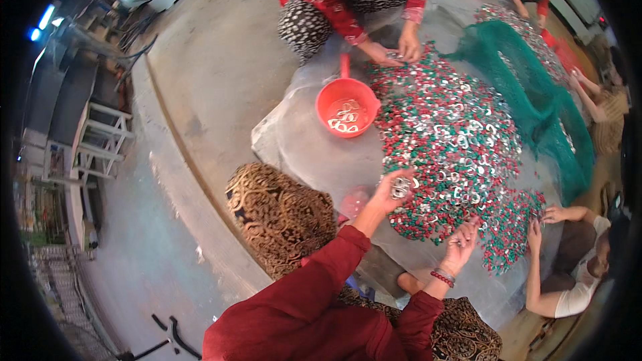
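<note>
A broad, low pile of small red and green pieces [428, 217] mixed with shiny silvery rings [476, 127] lies in front of me. At its near left edge, my left hand [382, 199] is closed round several silvery metal rings [400, 188], which rest in the palm and fingers. My right hand [459, 247], with a beaded bracelet [443, 277] on the wrist, hovers over the pile's near edge. Its fingertips are drawn together in a pinch; whatever they hold is too small to make out.
A red long-handled scoop [348, 103] with pale rings inside stands left of the pile on a plastic sheet [301, 127]. Green netting [515, 80] lies along the far right. Co-workers crouch around: one in red [321, 0] opposite, one in white [578, 294] at right, others farther back.
</note>
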Motion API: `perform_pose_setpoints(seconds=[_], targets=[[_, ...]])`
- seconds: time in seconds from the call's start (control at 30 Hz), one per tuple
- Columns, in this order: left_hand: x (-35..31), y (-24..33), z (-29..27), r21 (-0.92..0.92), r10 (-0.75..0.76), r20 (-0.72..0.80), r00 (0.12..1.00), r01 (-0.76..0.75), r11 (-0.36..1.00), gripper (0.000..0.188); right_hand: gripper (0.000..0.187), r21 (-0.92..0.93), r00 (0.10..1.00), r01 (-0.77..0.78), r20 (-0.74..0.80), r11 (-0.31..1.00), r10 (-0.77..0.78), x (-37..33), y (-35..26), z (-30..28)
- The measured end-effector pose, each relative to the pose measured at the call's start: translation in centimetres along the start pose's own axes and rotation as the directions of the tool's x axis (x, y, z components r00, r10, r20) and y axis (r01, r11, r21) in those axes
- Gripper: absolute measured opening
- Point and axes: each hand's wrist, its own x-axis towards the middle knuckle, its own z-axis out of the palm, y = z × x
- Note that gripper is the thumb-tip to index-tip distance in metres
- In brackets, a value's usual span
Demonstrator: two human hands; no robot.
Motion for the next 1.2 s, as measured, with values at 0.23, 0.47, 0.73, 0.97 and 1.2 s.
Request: perform_pose_setpoints(seconds=[0.23,0.47,0.73,0.97,1.2], targets=[[2.3,9.2,0.3,-0.193,0.313,0.019,0.949,-0.304,0.933,0.029,0.026,0.007,0.993,0.078,-0.092,0.997,-0.077,0.4,-0.7,-1.1],[3.1,17.7,2.0,-0.172,0.488,-0.008,0.873,-0.482,0.859,0.030,0.026,-0.090,0.931,0.243,-0.260,0.966,-0.258,-0.4,-0.1,0.9],[3.1,16.6,2.8,-0.267,0.447,-0.023,0.894,-0.437,0.859,0.028,0.021,0.166,0.973,0.229,-0.003,0.959,-0.232,-0.8,-3.0,0.2],[4.7,21.6,0.3,-0.154,0.545,-0.252,0.799,-0.590,0.793,0.028,0.034,0.076,0.964,0.264,0.000,0.961,-0.265,0.2,-2.5,0.3],[5.9,22.3,-3.6,-0.050,0.479,-0.389,0.787,-0.537,0.842,0.043,0.065,-0.017,0.918,0.344,0.216,0.939,-0.332,-1.0,-3.2,4.4]])
